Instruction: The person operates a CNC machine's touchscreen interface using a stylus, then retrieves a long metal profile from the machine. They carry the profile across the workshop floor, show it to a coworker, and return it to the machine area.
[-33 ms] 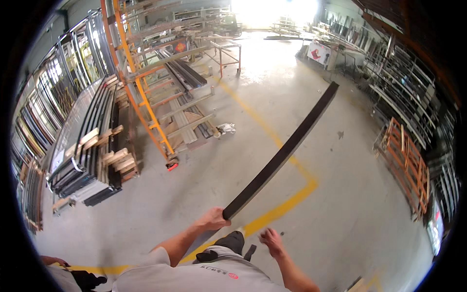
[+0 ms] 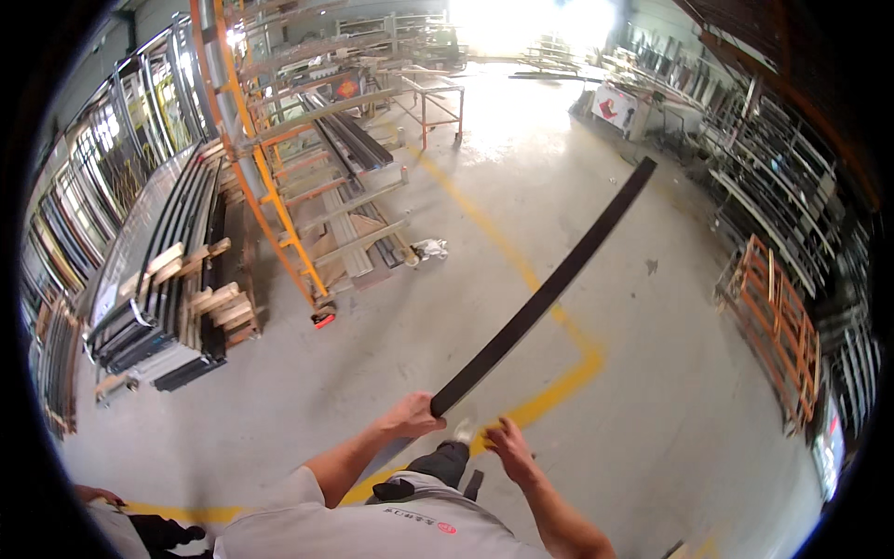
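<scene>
The person I'm tuning in on is wearing a pale grey shirt (image 2: 372,536), and the left sleeve (image 2: 304,488) is stopping short with a plain, loose hem. A small round red emblem (image 2: 447,527) is sitting on the front, right beside some dark lettering (image 2: 426,520). Below that I'm seeing dark trousers (image 2: 443,463) and one whitish shoe (image 2: 464,431), kinda blurry tbh. Something black (image 2: 395,488) is bunching around the waist, can't tell what. The left hand (image 2: 414,415) and right hand (image 2: 508,447) are both going bare.
</scene>
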Motion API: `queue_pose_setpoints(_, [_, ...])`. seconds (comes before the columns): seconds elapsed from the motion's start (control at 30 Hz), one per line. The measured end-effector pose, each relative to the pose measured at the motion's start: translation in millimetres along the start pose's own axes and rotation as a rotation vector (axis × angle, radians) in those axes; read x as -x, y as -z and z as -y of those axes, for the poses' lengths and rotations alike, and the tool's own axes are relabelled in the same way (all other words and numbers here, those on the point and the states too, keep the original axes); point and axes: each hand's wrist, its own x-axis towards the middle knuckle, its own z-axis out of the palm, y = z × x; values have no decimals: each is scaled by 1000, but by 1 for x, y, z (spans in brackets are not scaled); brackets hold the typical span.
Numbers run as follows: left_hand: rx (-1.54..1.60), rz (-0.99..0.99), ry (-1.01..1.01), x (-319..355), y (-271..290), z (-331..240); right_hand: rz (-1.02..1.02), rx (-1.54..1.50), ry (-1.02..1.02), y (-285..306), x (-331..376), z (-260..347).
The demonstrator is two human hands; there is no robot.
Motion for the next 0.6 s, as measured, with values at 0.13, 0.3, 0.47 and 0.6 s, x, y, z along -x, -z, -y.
queue_pose_setpoints(0.13, [42,8,-49,-206,15,-74,28,213,375,-20,-199,149])
queue_pose_setpoints(0.3, [121,115,-141,-453,49,-157,-136,123,436,65,-400,292])
queue_pose_setpoints(0.47, [266,-62,-190,-634,97,-257,-240,44,448,115,-542,467])
queue_pose_setpoints(0.6, [244,-174,-169,-786,118,-277,-109,-37,495,166,-700,578])
